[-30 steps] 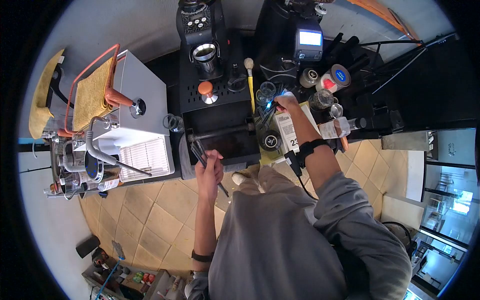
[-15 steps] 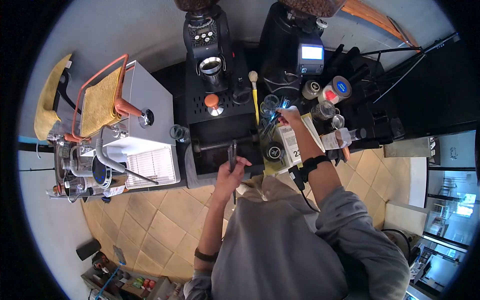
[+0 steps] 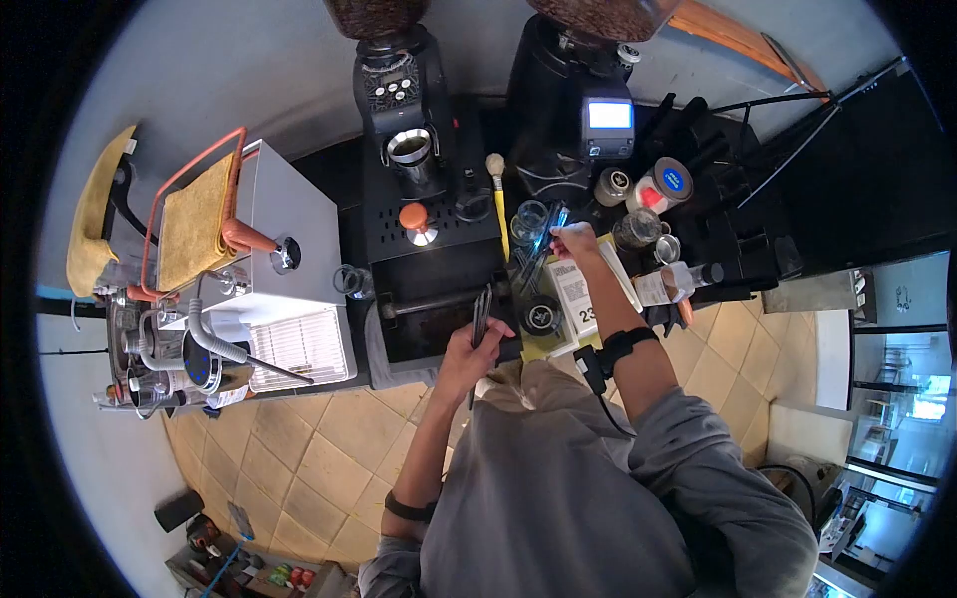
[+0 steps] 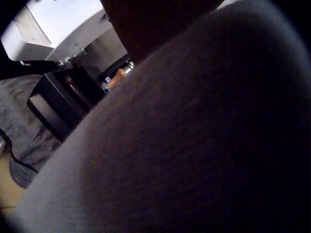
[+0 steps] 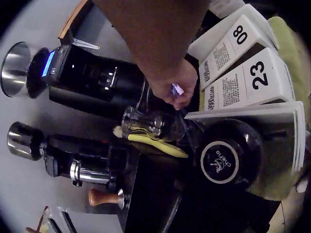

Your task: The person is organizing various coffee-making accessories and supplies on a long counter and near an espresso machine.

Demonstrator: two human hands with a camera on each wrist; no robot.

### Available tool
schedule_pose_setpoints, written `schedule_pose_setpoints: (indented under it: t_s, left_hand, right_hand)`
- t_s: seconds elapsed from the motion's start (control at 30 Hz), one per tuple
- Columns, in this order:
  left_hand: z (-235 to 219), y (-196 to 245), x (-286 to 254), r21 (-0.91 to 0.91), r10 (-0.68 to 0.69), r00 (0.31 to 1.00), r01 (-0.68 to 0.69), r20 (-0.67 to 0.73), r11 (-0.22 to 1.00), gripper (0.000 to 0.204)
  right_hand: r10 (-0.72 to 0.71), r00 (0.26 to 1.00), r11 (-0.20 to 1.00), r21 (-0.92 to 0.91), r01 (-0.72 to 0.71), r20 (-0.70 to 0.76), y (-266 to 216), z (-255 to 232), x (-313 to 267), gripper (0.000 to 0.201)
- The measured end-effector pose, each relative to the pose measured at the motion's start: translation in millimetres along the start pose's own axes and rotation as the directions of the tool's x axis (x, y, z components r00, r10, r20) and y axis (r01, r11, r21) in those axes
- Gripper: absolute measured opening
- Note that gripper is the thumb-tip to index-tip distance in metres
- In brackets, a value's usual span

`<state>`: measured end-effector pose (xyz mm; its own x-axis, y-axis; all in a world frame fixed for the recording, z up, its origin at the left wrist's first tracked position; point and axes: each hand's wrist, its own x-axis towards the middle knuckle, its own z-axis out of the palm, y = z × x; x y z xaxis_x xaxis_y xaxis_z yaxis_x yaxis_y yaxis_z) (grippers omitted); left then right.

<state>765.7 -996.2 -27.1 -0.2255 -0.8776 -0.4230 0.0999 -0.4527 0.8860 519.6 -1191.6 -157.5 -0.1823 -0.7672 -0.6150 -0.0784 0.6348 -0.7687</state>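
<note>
My left hand (image 3: 473, 361) grips a bundle of slender dark sticks (image 3: 482, 313) at the front edge of the black knock-box drawer (image 3: 419, 344); their exact kind does not show. The left wrist view is mostly filled by grey cloth (image 4: 160, 145), hiding this hand. My right hand (image 3: 576, 241) is beside a clear glass (image 3: 529, 216), fingers curled around a shiny, bluish-purple slender piece (image 5: 177, 89). More thin, shiny sticks (image 3: 539, 254) lie beside that hand. White boxes (image 5: 233, 87), one marked 23, stand just under the right forearm.
Two coffee grinders (image 3: 399, 90) stand at the back. An orange-topped tamper (image 3: 414, 216) and a yellow-handled brush (image 3: 498, 199) are nearby. To the left is a white espresso machine (image 3: 299, 209); jars (image 3: 638, 229) and a bottle (image 3: 666, 284) crowd the right.
My left hand has moved right with the sticks, which now point more upright. My right hand stays by the glass and has drawn back slightly from the shiny sticks.
</note>
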Motion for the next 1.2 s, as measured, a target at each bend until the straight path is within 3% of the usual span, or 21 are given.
schedule_pose_setpoints:
  t_s: [0.1, 0.17, 0.2, 0.27, 0.3, 0.37, 0.4, 0.47, 0.57, 0.67, 0.8, 0.9, 0.97, 1.03, 1.1, 1.13, 1.17, 1.2]
  left_hand:
    - [6.2, 1.0, 3.6, 0.068, 0.068, 0.997, -0.071, 0.041, 0.995, 0.025]
    - [12.1, -2.0, 8.0, 0.302, 0.157, 0.985, -0.171, 0.071, 0.938, 0.028]
    - [17.4, -4.0, 9.9, 0.300, 0.153, 0.986, -0.168, 0.072, 0.939, 0.028]
    - [32.0, -10.3, 13.6, 0.464, 0.227, 0.962, -0.272, 0.150, 0.843, 0.050]
    - [36.1, -21.2, 20.2, 0.462, 0.223, 0.963, -0.267, 0.150, 0.846, 0.050]
    - [42.1, -48.9, 36.0, 0.668, 0.184, 0.975, -0.218, 0.122, 0.711, 0.072]
    - [44.8, -52.1, 39.7, 0.667, 0.175, 0.977, -0.213, 0.125, 0.714, 0.072]
    - [48.1, -54.3, 47.7, 0.789, 0.089, 0.989, -0.145, 0.115, 0.596, 0.079]
    - [51.0, -54.4, 52.6, 0.826, 0.019, 0.992, -0.111, 0.121, 0.552, 0.077]
    - [50.6, -60.5, 53.5, 0.832, 0.106, 0.987, -0.157, 0.118, 0.533, 0.077]
    - [49.2, -60.0, 56.7, 0.825, 0.067, 0.993, -0.122, 0.101, 0.552, 0.077]
    - [46.9, -64.2, 58.8, 0.771, 0.088, 0.993, -0.112, 0.073, 0.627, 0.071]
    - [41.5, -66.5, 58.5, 0.592, 0.311, 0.949, -0.278, 0.049, 0.757, 0.055]
    - [29.4, -61.5, 58.1, 0.513, 0.373, 0.927, -0.333, 0.026, 0.791, 0.044]
    - [16.4, -46.0, 46.8, 0.432, 0.426, 0.905, -0.382, -0.004, 0.817, 0.035]
    - [11.1, -25.4, 33.0, 0.126, 0.171, 0.984, -0.162, -0.059, 0.979, 0.028]
    - [6.5, -7.4, 22.2, -0.197, -0.097, 0.995, 0.089, -0.029, 0.976, 0.021]
    - [2.0, 3.9, 14.8, -0.204, -0.099, 0.995, 0.091, -0.032, 0.975, 0.021]
  right_hand:
    - [-0.090, 0.996, 0.996, 0.029, 0.090, 0.002, 1.6, -0.9, -5.9, 0.022]
    - [-0.133, 0.991, 0.991, -0.001, 0.133, -0.031, 0.4, -0.3, -9.4, 0.022]
    - [-0.129, 0.991, 0.992, -0.003, 0.129, -0.032, -1.5, 0.4, -11.1, 0.022]
    - [-0.119, 0.991, 0.993, -0.016, 0.118, -0.062, -5.6, 1.4, -13.6, 0.023]
    - [-0.114, 0.992, 0.993, -0.018, 0.113, -0.063, -4.6, 1.9, -11.7, 0.023]
    - [-0.115, 0.990, 0.993, 0.018, 0.117, -0.080, -1.4, 1.5, -8.1, 0.023]
    - [-0.119, 0.990, 0.992, 0.024, 0.121, -0.080, -0.3, 1.0, -6.0, 0.023]
    - [-0.149, 0.984, 0.988, 0.019, 0.152, -0.101, -0.3, 1.1, -5.8, 0.023]
    - [-0.185, 0.977, 0.982, 0.008, 0.187, -0.102, -9.5, -2.2, -12.4, 0.022]
    - [-0.246, 0.960, 0.967, 0.035, 0.253, -0.135, -19.1, -4.7, -25.8, 0.020]
    - [-0.342, 0.922, 0.935, 0.037, 0.354, -0.182, -24.1, -10.7, -40.3, 0.019]
    - [-0.376, 0.901, 0.922, 0.010, 0.387, -0.219, -28.5, -16.1, -47.3, 0.023]
    - [-0.469, 0.841, 0.872, 0.006, 0.489, -0.271, -30.7, -21.4, -62.7, 0.026]
    - [-0.492, 0.827, 0.860, -0.005, 0.511, -0.273, -39.8, -27.2, -87.2, 0.027]
    - [-0.618, 0.733, 0.773, -0.053, 0.632, -0.283, -41.1, -31.2, -107.1, 0.028]
    - [-0.671, 0.685, 0.716, -0.007, 0.698, -0.284, -34.4, -32.8, -112.7, 0.026]
    - [-0.671, 0.687, 0.717, -0.010, 0.697, -0.280, -31.5, -34.5, -123.7, 0.026]
    - [-0.697, 0.672, 0.700, -0.033, 0.713, -0.249, -32.4, -36.5, -140.9, 0.025]
